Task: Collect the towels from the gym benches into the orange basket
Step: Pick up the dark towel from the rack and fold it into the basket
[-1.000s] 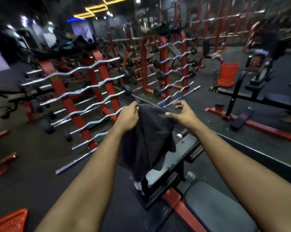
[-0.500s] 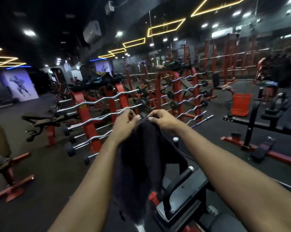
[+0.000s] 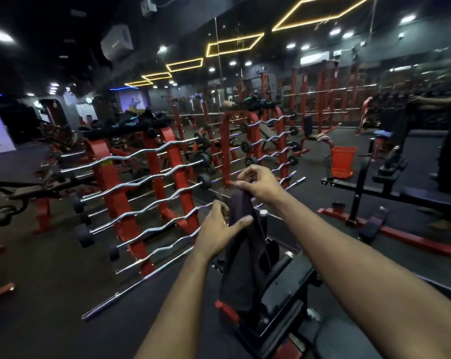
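one dark towel is held above the bench: pinched at its top by the right hand, left hand fingers spread against it. slippage is judged possible; the orange basket stands well beyond the bench.

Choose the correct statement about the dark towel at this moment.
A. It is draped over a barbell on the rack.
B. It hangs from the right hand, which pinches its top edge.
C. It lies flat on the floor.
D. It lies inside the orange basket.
B: the right hand pinches the top of the dark towel, which hangs down over the bench, while the orange basket stands far off on the floor.
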Demonstrator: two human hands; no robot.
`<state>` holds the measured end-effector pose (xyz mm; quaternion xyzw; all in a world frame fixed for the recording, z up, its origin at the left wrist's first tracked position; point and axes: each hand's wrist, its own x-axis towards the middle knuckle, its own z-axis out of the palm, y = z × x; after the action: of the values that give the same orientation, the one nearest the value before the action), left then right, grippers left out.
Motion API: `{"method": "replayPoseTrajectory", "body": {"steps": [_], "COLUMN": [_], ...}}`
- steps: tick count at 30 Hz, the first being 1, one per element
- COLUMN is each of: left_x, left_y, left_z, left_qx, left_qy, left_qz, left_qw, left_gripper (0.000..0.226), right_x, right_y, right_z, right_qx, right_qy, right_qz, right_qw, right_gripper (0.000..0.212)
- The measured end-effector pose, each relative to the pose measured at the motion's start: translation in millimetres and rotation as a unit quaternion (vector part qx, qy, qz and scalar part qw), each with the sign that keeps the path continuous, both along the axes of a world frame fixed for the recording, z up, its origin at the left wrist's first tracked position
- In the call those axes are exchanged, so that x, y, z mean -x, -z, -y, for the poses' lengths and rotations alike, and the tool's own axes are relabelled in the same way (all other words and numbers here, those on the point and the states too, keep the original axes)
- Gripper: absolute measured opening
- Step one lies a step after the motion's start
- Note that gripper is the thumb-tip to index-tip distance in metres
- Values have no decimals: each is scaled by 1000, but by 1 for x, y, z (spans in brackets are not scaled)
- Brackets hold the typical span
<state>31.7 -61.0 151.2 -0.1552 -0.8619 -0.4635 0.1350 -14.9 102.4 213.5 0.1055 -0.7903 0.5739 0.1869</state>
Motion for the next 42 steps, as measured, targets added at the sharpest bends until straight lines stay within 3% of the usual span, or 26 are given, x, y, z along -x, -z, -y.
{"method": "replayPoseTrajectory", "body": {"steps": [2, 5, 8, 12, 16, 19, 21, 23, 26, 29, 32, 38, 42], "left_x": [1, 8, 14, 20, 22, 21, 23, 25, 27, 24, 18, 6, 0], "left_y": [4, -6, -27, -47, -66, -74, -76, -79, -78, -73, -58, -31, -44], "left_z": [-4, -10, -8, 2, 6, 24, 50, 81, 117, 131, 150, 192, 187], "left_qx": [56, 83, 76, 60, 65, 148, 204, 244, 301, 334, 347, 298, 100], "left_qy": [14, 14, 15, 6, 10, 17, -17, -55, -83, -136, -198, -319, -357], "left_qz": [15, -24, -35, -56, -69, -61, -52, -45, -35, -16, -7, -19, -169], "left_qw": [998, 996, 996, 997, 995, 987, 977, 967, 950, 933, 917, 900, 913], "left_gripper": [63, 27, 36, 37, 26, 33, 40, 47, 43, 38, 25, 11, 9], "right_x": [-4, -10, -21, -31, -27, -18, -18, -24, -20, -22, -25, -29, -28], "right_y": [-5, -11, -20, -15, 11, 22, 21, 14, 9, 5, 2, 0, -8], "right_z": [-6, -7, -12, -9, 8, 9, 0, -16, -40, -40, -44, -66, -66], "right_qx": [7, -21, -39, 15, 10, -59, -132, -181, -199, -225, -191, -114, 10], "right_qy": [-9, -23, -33, -110, -40, -2, 43, 139, 233, 274, 314, 380, 405], "right_qz": [8, 23, 61, 104, 129, 152, 138, 95, 53, 53, 34, -24, -15], "right_qw": [1000, 999, 997, 988, 991, 987, 981, 969, 950, 933, 929, 918, 914], "right_gripper": [15, 18, 31, 56, 83, 98, 83, 51, 23, 16, 16, 9, 13]}}
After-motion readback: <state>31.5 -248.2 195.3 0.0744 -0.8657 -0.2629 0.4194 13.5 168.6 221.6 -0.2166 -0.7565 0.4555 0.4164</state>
